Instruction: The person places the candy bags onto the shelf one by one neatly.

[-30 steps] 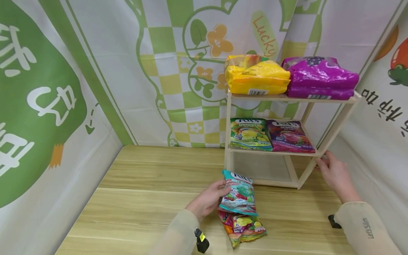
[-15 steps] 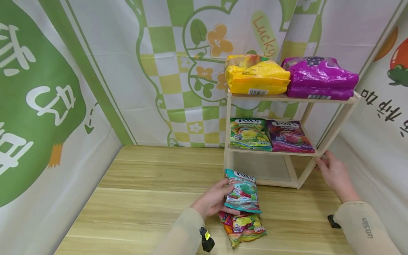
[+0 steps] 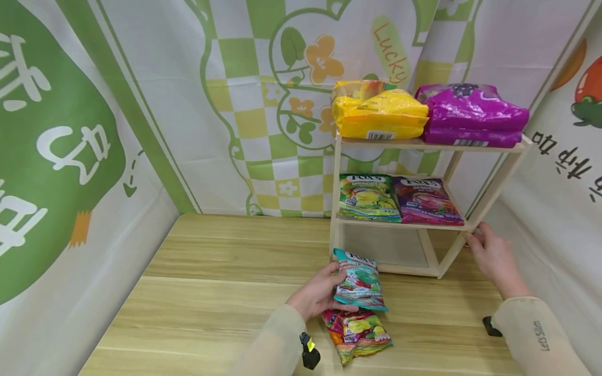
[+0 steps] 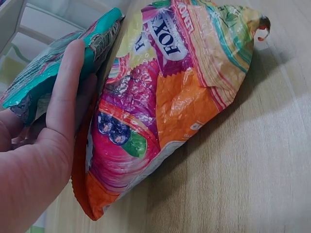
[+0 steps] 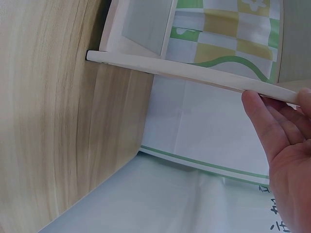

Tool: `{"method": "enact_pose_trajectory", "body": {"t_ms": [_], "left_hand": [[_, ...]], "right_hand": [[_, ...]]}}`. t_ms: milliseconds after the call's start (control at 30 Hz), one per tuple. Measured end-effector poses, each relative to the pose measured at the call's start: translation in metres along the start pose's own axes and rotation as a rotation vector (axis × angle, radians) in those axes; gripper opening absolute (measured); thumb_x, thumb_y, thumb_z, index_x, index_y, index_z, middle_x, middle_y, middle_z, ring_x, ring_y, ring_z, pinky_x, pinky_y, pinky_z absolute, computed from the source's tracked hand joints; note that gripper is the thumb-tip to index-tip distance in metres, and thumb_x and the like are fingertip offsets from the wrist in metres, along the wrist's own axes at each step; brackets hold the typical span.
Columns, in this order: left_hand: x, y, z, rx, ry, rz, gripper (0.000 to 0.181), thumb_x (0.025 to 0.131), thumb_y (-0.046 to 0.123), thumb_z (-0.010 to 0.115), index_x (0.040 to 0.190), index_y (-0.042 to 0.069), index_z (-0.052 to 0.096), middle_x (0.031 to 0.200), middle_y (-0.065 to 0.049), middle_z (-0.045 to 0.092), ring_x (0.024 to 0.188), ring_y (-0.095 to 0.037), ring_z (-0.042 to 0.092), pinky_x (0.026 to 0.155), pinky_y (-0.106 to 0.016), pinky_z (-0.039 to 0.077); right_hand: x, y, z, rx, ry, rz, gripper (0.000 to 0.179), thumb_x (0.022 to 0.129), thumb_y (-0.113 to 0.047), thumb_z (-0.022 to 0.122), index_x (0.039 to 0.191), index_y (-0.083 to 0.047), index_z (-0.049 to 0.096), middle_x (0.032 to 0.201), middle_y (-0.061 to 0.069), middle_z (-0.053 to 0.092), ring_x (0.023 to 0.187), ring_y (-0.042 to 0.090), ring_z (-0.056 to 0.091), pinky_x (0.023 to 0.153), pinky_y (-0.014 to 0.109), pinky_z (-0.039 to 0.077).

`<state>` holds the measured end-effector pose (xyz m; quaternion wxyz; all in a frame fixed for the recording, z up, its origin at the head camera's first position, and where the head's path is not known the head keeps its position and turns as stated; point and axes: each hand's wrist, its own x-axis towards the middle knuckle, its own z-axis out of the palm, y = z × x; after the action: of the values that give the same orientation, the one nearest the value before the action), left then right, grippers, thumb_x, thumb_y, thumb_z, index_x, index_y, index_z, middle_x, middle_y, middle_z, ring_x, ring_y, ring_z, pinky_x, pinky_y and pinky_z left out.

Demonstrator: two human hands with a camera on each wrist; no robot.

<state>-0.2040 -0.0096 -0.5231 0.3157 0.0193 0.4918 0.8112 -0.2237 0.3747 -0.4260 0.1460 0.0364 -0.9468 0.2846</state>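
Note:
My left hand holds a teal candy bag, thumb on its front and fingers around its lower back. The left wrist view shows that teal bag tilted, apart from the table. Just below it, a multicoloured fruit candy bag lies on the tabletop, its upper end partly covered in the head view. My right hand pinches the right front post of a small wooden shelf rack. Up close in the right wrist view, the fingers of that hand press against the pale wooden post.
A green candy bag and a purple one lie side by side on the middle shelf. On top sit a yellow bag and a magenta bag. Printed curtains enclose the wooden table at the back and sides.
My left hand has shifted a little to the right with the teal bag, and its lower fingers now show beneath the bag. The right hand stays on the rack's post.

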Motion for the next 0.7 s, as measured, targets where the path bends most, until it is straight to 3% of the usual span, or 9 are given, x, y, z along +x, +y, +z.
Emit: {"method": "enact_pose_trajectory", "body": {"t_ms": [500, 700], "left_hand": [[0.0082, -0.0011, 0.0003, -0.027, 0.055, 0.009, 0.043, 0.113, 0.025, 0.037, 0.155, 0.013, 0.036, 0.141, -0.024, 0.055, 0.122, -0.043, 0.061, 0.09, -0.058, 0.059], [0.0088, 0.0015, 0.0049, -0.061, 0.137, 0.013, 0.051, 0.113, 0.021, 0.038, 0.159, 0.005, 0.023, 0.142, -0.026, 0.053, 0.118, -0.041, 0.063, 0.091, -0.053, 0.06]], "right_hand": [[-0.0013, -0.0018, -0.0003, -0.002, 0.021, -0.01, 0.039, 0.109, -0.013, 0.048, 0.137, 0.013, 0.045, 0.115, 0.044, 0.059, 0.102, 0.062, 0.061, 0.081, 0.072, 0.053], [-0.0013, -0.0017, -0.0003, 0.008, 0.013, -0.004, 0.041, 0.109, -0.014, 0.047, 0.139, 0.013, 0.043, 0.117, 0.045, 0.059, 0.103, 0.061, 0.061, 0.083, 0.072, 0.052]]}}
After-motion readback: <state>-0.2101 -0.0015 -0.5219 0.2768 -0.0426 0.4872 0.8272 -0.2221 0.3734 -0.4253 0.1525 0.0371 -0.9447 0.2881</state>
